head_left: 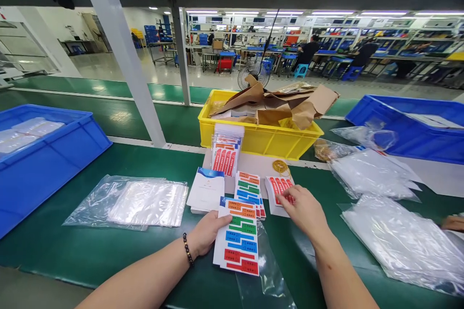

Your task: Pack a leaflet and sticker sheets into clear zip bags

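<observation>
My left hand is closed on a sheet of colored label stickers in orange, green, blue and red, with white paper behind it. The thumb lies over its left edge. At the top of a small stack, the fingers of my right hand pinch a red sticker sheet. Between the hands lies a pile of colored label sheets. White booklets with a blue top edge are stacked just beyond my left hand. A clear plastic bag lies partly under the held sheet.
A yellow bin full of brown paper stands ahead, with bagged red stickers leaning at its front. Yellow rubber bands lie nearby. Blue bins flank both sides. Clear bags lie left and right. A metal post rises left.
</observation>
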A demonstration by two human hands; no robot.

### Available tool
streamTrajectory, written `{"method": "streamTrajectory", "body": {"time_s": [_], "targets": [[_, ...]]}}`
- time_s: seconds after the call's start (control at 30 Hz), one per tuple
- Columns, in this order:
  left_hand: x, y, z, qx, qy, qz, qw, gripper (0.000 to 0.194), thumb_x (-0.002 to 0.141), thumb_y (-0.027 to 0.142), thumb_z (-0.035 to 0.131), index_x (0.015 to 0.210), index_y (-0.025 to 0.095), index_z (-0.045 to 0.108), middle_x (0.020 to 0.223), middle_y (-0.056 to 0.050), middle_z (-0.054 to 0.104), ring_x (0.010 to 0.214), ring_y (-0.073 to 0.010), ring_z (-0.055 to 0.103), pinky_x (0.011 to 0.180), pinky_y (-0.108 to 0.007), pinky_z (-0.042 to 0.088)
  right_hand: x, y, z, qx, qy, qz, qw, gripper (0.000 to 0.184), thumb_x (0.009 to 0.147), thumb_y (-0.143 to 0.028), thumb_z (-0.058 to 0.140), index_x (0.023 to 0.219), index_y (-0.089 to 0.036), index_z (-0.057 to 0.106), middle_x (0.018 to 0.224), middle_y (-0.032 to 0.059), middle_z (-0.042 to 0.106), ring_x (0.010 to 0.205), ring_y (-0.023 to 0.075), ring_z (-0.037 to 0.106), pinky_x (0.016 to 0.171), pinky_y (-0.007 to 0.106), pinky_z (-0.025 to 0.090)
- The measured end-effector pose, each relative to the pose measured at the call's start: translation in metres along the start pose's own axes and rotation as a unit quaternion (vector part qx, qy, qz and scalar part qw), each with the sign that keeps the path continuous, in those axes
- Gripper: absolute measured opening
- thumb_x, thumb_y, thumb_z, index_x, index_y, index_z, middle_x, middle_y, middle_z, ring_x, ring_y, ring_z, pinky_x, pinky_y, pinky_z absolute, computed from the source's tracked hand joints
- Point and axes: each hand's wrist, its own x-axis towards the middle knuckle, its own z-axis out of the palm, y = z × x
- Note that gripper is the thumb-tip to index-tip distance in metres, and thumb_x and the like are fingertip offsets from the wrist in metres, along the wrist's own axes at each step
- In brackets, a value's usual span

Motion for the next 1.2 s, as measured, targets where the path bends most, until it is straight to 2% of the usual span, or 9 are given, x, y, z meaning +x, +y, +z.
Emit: {"method": "streamTrajectory", "body": {"time_s": [0.17, 0.3, 0.43, 0.6, 0.83, 0.97, 1.07, 1.13, 1.2], "targets": [[0.000, -0.001, -0.003, 0.015, 0.002, 0.001, 1.000, 0.038, 0.074, 0.027, 0.060, 0.105, 0.006, 0.054, 0.103, -0.018, 0.062, 0.089, -0.0269, 0.061, 0.087, -0.044, 0.043, -0.002, 0.002, 0.001, -0.021, -0.086, -0.062, 0.994, 0.022, 0.069, -0.033, 0.058, 0.085, -0.020, 0.053, 0.094, 0.0062, 0.055, 0.086, 0.0224, 0.049, 0.068, 0.031, 0.038], [0.000, -0.003, -0.004, 0.021, -0.011, 0.000, 1.000, 0.038, 0.075, 0.028, 0.058, 0.105, 0.006, 0.054, 0.104, -0.018, 0.061, 0.092, -0.0279, 0.060, 0.089, -0.046, 0.040, -0.001, 0.011, 0.002, -0.014, -0.089, -0.080, 0.993, 0.016, 0.071, -0.027, 0.056, 0.086, -0.020, 0.052, 0.095, 0.0071, 0.055, 0.086, 0.0219, 0.049, 0.071, 0.031, 0.038], [-0.001, -0.002, -0.003, 0.022, -0.012, -0.002, 1.000, 0.039, 0.075, 0.027, 0.058, 0.107, 0.006, 0.053, 0.106, -0.019, 0.060, 0.094, -0.0286, 0.059, 0.090, -0.047, 0.039, 0.001, 0.014, -0.001, 0.014, -0.096, -0.098, 0.990, 0.009, 0.073, -0.029, 0.054, 0.074, -0.020, 0.050, 0.091, 0.0053, 0.056, 0.083, 0.0199, 0.050, 0.070, 0.030, 0.040], [-0.001, 0.000, -0.001, 0.017, -0.012, -0.001, 1.000, 0.039, 0.074, 0.027, 0.059, 0.106, 0.006, 0.053, 0.106, -0.019, 0.060, 0.094, -0.0289, 0.059, 0.090, -0.047, 0.039, 0.000, 0.015, -0.006, 0.046, -0.094, -0.109, 0.989, 0.009, 0.076, -0.029, 0.051, 0.073, -0.021, 0.052, 0.089, 0.0040, 0.057, 0.082, 0.0176, 0.051, 0.071, 0.028, 0.041], [0.000, 0.000, -0.001, -0.023, 0.005, -0.006, 1.000, 0.038, 0.076, 0.026, 0.057, 0.107, 0.006, 0.053, 0.106, -0.018, 0.060, 0.095, -0.0286, 0.058, 0.090, -0.046, 0.040, 0.000, 0.014, -0.005, 0.023, -0.079, -0.092, 0.992, 0.023, 0.085, -0.027, 0.035, 0.071, -0.020, 0.053, 0.079, 0.0044, 0.060, 0.075, 0.0168, 0.054, 0.064, 0.027, 0.042], [0.001, 0.000, -0.001, -0.042, 0.010, -0.004, 0.999, 0.035, 0.076, 0.025, 0.056, 0.106, 0.007, 0.055, 0.105, -0.017, 0.061, 0.095, -0.0281, 0.059, 0.090, -0.044, 0.041, 0.000, 0.018, 0.001, -0.002, -0.060, -0.105, 0.993, 0.016, 0.079, -0.020, 0.040, 0.077, -0.020, 0.056, 0.082, 0.0046, 0.061, 0.077, 0.0175, 0.055, 0.065, 0.027, 0.043], [0.001, 0.002, 0.001, -0.050, 0.020, 0.000, 0.999, 0.032, 0.076, 0.024, 0.057, 0.103, 0.006, 0.057, 0.103, -0.016, 0.062, 0.093, -0.0275, 0.059, 0.089, -0.043, 0.042, 0.001, 0.021, 0.003, -0.011, -0.036, -0.131, 0.991, 0.020, 0.076, -0.014, 0.042, 0.085, -0.019, 0.059, 0.086, 0.0049, 0.062, 0.079, 0.0176, 0.056, 0.067, 0.028, 0.044], [0.001, 0.003, 0.002, -0.055, 0.026, 0.002, 0.998, 0.032, 0.075, 0.024, 0.057, 0.101, 0.006, 0.058, 0.102, -0.016, 0.063, 0.093, -0.0272, 0.060, 0.089, -0.042, 0.042, 0.000, 0.016, 0.001, -0.011, 0.033, -0.159, 0.987, 0.021, 0.077, -0.014, 0.042, 0.086, -0.018, 0.061, 0.086, 0.0057, 0.063, 0.079, 0.0185, 0.057, 0.069, 0.030, 0.044], [0.001, 0.003, 0.001, -0.061, 0.038, 0.007, 0.997, 0.032, 0.075, 0.025, 0.058, 0.101, 0.006, 0.058, 0.100, -0.015, 0.063, 0.092, -0.0270, 0.060, 0.088, -0.042, 0.043, -0.003, 0.000, -0.004, 0.007, 0.146, -0.188, 0.971, 0.020, 0.078, -0.014, 0.045, 0.088, -0.017, 0.062, 0.088, 0.0074, 0.063, 0.081, 0.0198, 0.056, 0.073, 0.034, 0.043]]}}
